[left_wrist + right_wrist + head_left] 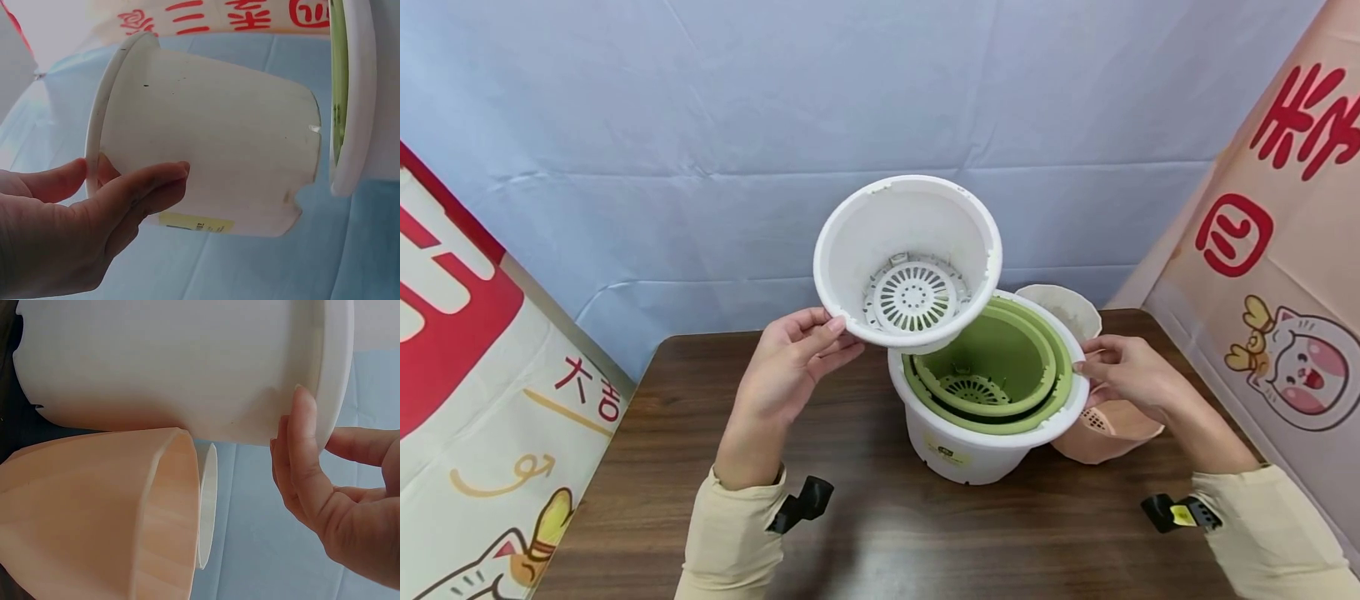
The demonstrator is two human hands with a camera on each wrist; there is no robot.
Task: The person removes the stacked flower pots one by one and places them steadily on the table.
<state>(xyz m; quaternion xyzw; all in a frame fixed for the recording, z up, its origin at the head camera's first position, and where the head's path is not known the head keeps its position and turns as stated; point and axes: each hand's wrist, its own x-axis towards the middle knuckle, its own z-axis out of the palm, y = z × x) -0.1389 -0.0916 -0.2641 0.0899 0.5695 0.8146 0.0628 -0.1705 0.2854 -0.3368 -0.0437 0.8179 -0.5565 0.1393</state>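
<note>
A white plastic flowerpot (pixel 850 250) with a slotted bottom is held in the air, tilted toward me, its rim pinched between the thumb and fingers of my left hand (pixel 793 358). In the left wrist view its outer wall carries a yellow label (pixel 197 222). Below and to the right stands a larger white flowerpot (pixel 951 454) on the table, with green flowerpots (pixel 1000 350) nested inside it. My right hand (pixel 1123 375) pinches the right side of this larger pot's rim, fingers under the lip in the right wrist view.
Behind the right hand stand a peach flowerpot (pixel 1105 442) and a cream flowerpot (pixel 1060 304), close against the larger white pot. The dark wooden table (pixel 842 450) ends at a pale blue cloth backdrop (pixel 700 150). Printed banners (pixel 1292 275) hang at both sides.
</note>
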